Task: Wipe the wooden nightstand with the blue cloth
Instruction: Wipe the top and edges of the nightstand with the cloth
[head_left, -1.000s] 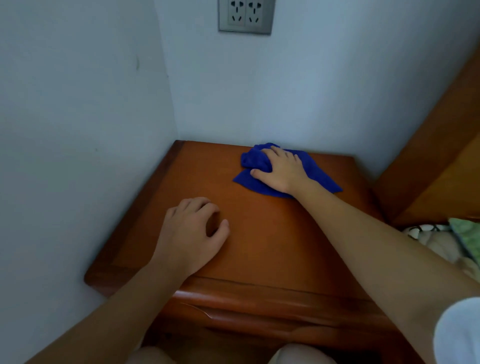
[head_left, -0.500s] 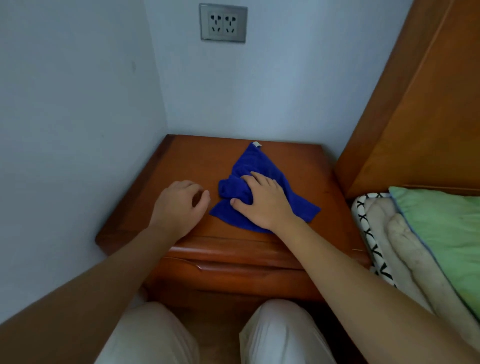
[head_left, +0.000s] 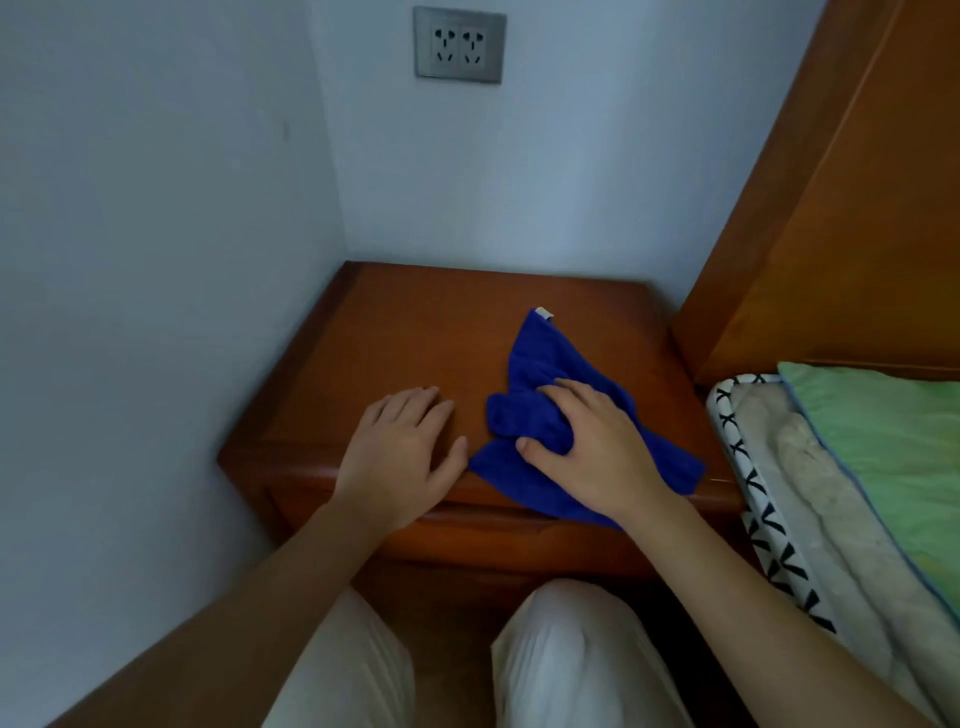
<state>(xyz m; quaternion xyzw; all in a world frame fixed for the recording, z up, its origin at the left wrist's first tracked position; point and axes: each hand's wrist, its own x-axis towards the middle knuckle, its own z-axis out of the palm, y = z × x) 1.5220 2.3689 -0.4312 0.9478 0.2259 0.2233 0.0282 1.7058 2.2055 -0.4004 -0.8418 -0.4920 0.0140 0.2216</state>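
Both hands rest on the tabletop (head_left: 415, 332) of the wooden nightstand (head_left: 498, 540), the right one gripping the blue cloth (head_left: 540, 364).

The left hand (head_left: 400, 457) lies palm down near the front edge, its fingers (head_left: 415, 402) straight and close together and holding nothing, the thumb angled out towards the cloth. Just right of that thumb the cloth lies crumpled on the tabletop, one corner with a white tag (head_left: 544, 312) pointing away beyond the fingers. The right hand (head_left: 597, 452) sits on top of it, fingers (head_left: 576, 389) curled round a bunched fold and the thumb pressed against it. Further right stand a wooden headboard (head_left: 841, 234) and green bedding (head_left: 893, 431).
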